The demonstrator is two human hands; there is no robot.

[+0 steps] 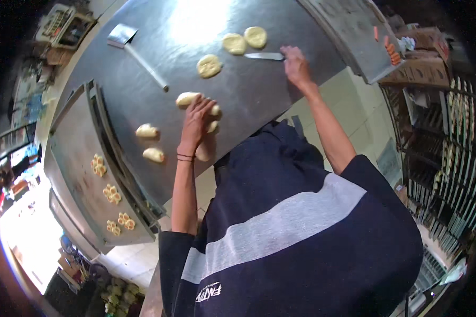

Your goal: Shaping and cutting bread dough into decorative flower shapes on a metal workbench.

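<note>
My left hand (pixel 196 119) rests over a small group of pale dough rolls near the front of the metal worktable (pixel 259 95). Its fingers look stretched out across them. One dough roll (pixel 185 99) shows beside the fingertips, and others are partly hidden by the palm. A pinkish shape beside that wrist is unclear. My right hand (pixel 296 66) is closed around the handle end of a knife (pixel 264 56), whose blade points left. Close to the blade lie two flattened dough rounds (pixel 234 44), and a third dough round (pixel 209 66) sits nearer the middle.
Two more dough rolls (pixel 147 131) lie left of my left hand. A wide-bladed scraper (pixel 143 62) with a long handle is farther back. Flower-shaped dough pieces sit on the left tray (pixel 74 153); orange sausages (pixel 391 52) lie on the right tray (pixel 349 31). Racks (pixel 449 158) stand right.
</note>
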